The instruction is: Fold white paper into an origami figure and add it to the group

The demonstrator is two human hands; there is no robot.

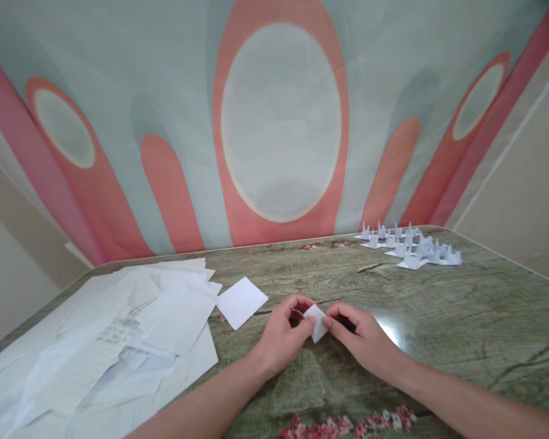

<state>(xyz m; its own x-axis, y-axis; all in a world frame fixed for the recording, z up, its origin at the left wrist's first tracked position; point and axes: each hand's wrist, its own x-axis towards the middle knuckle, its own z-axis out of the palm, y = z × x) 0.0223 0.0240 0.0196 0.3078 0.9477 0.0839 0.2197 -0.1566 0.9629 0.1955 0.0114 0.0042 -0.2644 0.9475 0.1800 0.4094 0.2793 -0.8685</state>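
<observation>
A small folded piece of white paper [317, 323], diamond-shaped, is pinched between both hands just above the wood-grain table [274, 390]. My left hand [286, 332] grips its left side, thumb in front and fingers behind. At its right corner, the thumb and forefinger of my right hand [363, 335] are closed on the paper. The fingers partly cover its edges. Left of my left hand lies a square stack of white paper [242, 303], turned cornerwise.
A large loose heap of white sheets [119, 329], some printed, covers the table's left side. Several folded white paper cranes [412, 247] stand at the back right. A patterned wall hanging [279, 122] rises behind the table. Pink flowers [348, 425] are printed near the front edge.
</observation>
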